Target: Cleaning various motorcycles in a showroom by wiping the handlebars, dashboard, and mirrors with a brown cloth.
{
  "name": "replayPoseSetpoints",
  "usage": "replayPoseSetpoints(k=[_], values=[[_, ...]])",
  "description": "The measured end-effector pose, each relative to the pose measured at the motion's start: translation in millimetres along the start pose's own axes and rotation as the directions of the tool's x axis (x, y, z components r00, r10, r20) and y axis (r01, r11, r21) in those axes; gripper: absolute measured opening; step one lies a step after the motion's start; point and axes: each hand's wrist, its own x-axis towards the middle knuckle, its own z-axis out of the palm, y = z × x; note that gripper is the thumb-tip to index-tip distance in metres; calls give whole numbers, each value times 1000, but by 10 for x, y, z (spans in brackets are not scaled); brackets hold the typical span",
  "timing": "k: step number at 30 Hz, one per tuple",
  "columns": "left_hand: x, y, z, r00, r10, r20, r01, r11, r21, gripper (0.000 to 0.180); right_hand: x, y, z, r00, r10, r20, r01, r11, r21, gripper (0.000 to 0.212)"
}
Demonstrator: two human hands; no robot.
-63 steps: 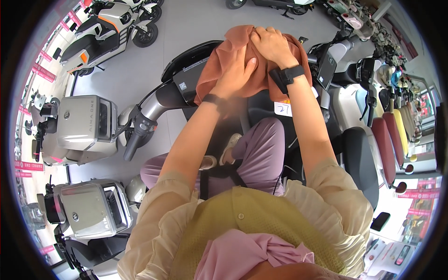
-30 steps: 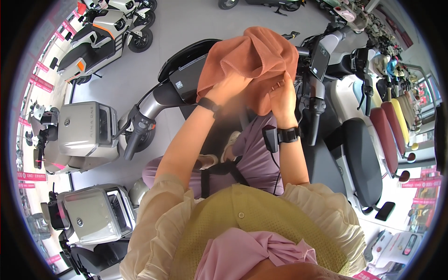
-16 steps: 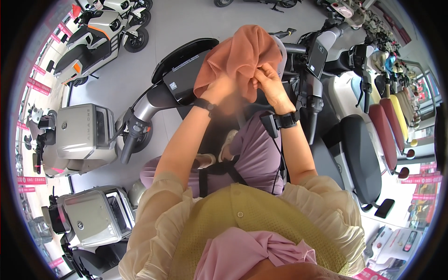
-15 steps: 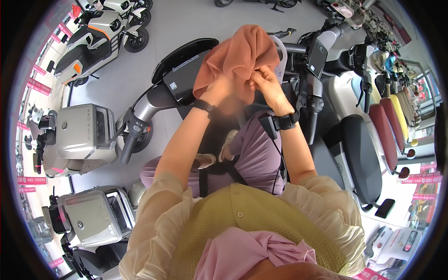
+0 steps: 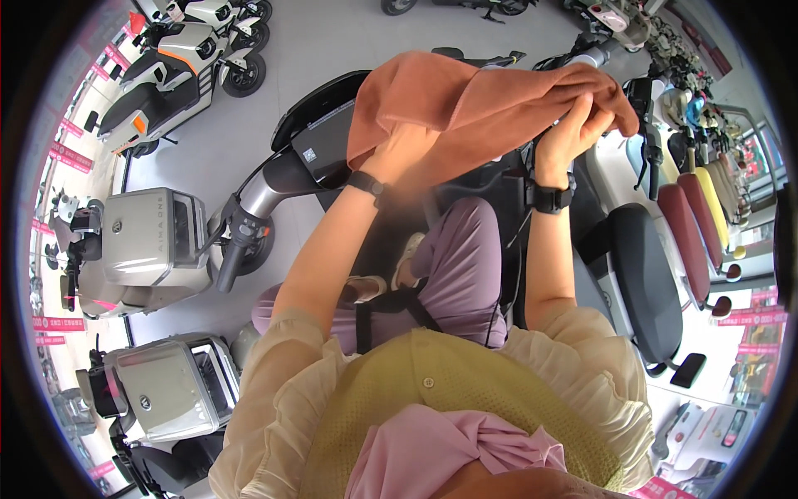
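A rust-orange cloth is stretched out between my two hands, above the front of a dark electric scooter. My right hand is closed on the cloth's right end, thumb up and the other fingers bent around the fabric. My left hand reaches in under the left part of the cloth; its fingers are covered, so their grip does not show. The scooter's left handlebar grip stands out to the left of my left forearm. Most of the scooter's middle is behind the cloth.
On the left stand scooters with grey top boxes and a white scooter with a black seat. To my right are a black scooter seat and a row of seats in red and yellow. Grey floor lies beyond.
My right hand has moved right and slightly forward, pulling the bunched cloth out into a long spread. The left hand has shifted slightly right and stays under the cloth.
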Motion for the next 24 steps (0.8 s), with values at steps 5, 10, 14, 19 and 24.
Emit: replayPoseSetpoints(k=[5, 10, 14, 19, 24], values=[[474, -40, 24, 996, -59, 62, 77, 940, -333, 42, 618, 775, 286, 861, 135, 491, 130, 874, -468, 33], [512, 53, 24, 977, 12, -212, -37, 993, -113, 38, 674, 1270, 468, 404, 580, 707, 226, 686, -691, 64], [434, 10, -10, 972, -228, 52, 234, 957, -173, 36, 664, 1043, 597, 300, 659, 690, 322, 611, -724, 63], [428, -3, 41, 982, -185, -33, 177, 968, -178, 37, 532, 993, 499, 391, 525, 756, 154, 772, -616, 47], [354, 66, -37, 985, -160, -71, 138, 958, -252, 35, 249, 750, 415, 681, 399, 614, 3, 837, -547, 40]])
